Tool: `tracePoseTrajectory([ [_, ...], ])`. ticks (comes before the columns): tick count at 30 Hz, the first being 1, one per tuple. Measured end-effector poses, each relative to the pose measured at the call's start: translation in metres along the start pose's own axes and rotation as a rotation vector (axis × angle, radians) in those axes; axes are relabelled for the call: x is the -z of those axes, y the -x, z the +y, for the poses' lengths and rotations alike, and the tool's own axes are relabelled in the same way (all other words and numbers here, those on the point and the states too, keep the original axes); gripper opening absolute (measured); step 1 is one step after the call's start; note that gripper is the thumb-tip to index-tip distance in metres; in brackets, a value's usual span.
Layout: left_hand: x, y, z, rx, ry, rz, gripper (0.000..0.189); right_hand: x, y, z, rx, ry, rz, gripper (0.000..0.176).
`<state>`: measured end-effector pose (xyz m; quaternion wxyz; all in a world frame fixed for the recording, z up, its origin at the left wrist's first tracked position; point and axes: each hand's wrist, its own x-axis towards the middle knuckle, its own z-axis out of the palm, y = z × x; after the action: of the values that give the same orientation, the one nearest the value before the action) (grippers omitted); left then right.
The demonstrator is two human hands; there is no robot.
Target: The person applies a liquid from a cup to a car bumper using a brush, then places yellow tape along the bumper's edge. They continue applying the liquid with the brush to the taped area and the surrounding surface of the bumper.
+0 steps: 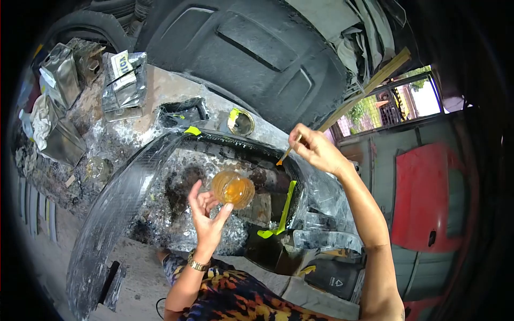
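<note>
My left hand (208, 216) is closed around a clear ribbed plastic cup (233, 189) with amber liquid in the bottom. Up and to the right, my right hand (318, 151) pinches a thin stick (287, 153) with an orange-coated tip pointing down. That tip hangs over the inner edge of a large curved black part (120, 184) with a woven-looking surface; whether it touches cannot be made out. Yellow-green tape (287, 208) sticks along the part's opening, which lies below both hands. Beyond the part stands an open tin (242, 123) with a yellow-smeared rim.
A stained workbench (155, 85) bears metal cans (61, 134), a plastic-wrapped container (124, 88) and a black tray-like piece (182, 112). A dark car bonnet (251, 48) leans at the back. A red car door (425, 198) stands at the right, below a window. A dark bin (329, 278) sits near my body.
</note>
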<state>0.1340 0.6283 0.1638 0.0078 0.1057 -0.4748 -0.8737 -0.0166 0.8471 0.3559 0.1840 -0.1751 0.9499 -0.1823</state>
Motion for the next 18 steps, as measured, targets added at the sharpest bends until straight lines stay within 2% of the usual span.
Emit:
tracePoseTrajectory([
  [2,0.007,0.004,-0.005,0.005,0.011,0.015,0.084,-0.004,-0.006,0.001,0.077,0.160,-0.036,0.013],
  [9,0.021,0.012,-0.013,0.046,0.019,0.048,0.082,-0.008,-0.009,-0.003,0.144,0.278,-0.116,0.015],
  [11,0.022,0.012,-0.012,0.052,0.020,0.058,0.082,-0.006,-0.005,-0.003,0.124,0.350,-0.211,0.015],
  [18,0.022,0.010,-0.007,0.052,0.027,0.057,0.083,0.003,-0.006,-0.019,0.108,0.196,-0.186,0.015],
])
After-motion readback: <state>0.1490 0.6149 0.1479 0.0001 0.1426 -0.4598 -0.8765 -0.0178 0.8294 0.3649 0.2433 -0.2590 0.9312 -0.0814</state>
